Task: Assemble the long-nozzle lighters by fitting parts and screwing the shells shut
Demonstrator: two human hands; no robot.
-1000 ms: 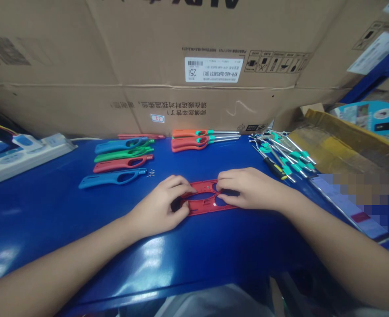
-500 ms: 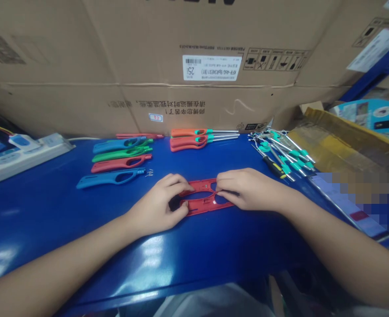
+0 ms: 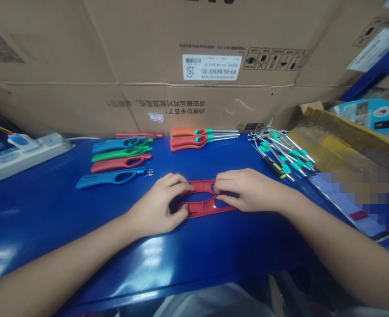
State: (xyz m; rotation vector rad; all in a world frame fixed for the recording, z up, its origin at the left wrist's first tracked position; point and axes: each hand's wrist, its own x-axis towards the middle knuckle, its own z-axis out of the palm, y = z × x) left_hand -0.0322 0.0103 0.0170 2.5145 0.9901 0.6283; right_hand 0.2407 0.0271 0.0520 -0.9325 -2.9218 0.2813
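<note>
Two red lighter shell halves lie side by side on the blue table, inner faces up: the far half (image 3: 201,186) and the near half (image 3: 201,208). A gap shows between them on the left. My left hand (image 3: 161,203) holds their left ends, fingers on the far half and thumb on the near one. At the right ends my right hand (image 3: 253,191) is closed, thumb and fingers at the grip openings, hiding part of both halves. Left of my hands are several small screws (image 3: 150,172) beside a blue lighter shell (image 3: 110,178).
Further red, green (image 3: 121,153) and blue shells lie at the back left. Lighters with metal rods (image 3: 189,141) rest by the cardboard wall (image 3: 141,105). Right of them are loose rod parts (image 3: 288,152), a screwdriver (image 3: 274,167) and a taped box (image 3: 349,145). A power strip (image 3: 25,156) stands left.
The near red half has shifted very slightly, and the gap between the halves looks a little different. Both hands keep nearly the same place and hold.
</note>
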